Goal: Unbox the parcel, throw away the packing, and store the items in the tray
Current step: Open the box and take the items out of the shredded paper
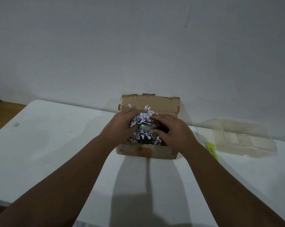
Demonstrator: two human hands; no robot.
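An open cardboard box (154, 103) stands on the white table against the wall, its back flap upright. Shredded white paper (142, 117) fills it. Both hands are inside the box. My left hand (122, 124) is closed on a bunch of the shredded paper. My right hand (173, 131) grips a dark item (161, 126) amid the shreds; a pale green object (145, 127) shows between the hands. Much of the box's contents is hidden. The clear plastic tray (243, 138) lies to the right of the box.
A yellow-green utility knife (211, 149) lies between the box and the tray, partly behind my right forearm. A small clear scrap (15, 124) rests at the table's left. The white table (56, 136) meets the grey wall behind; wooden floor shows far left.
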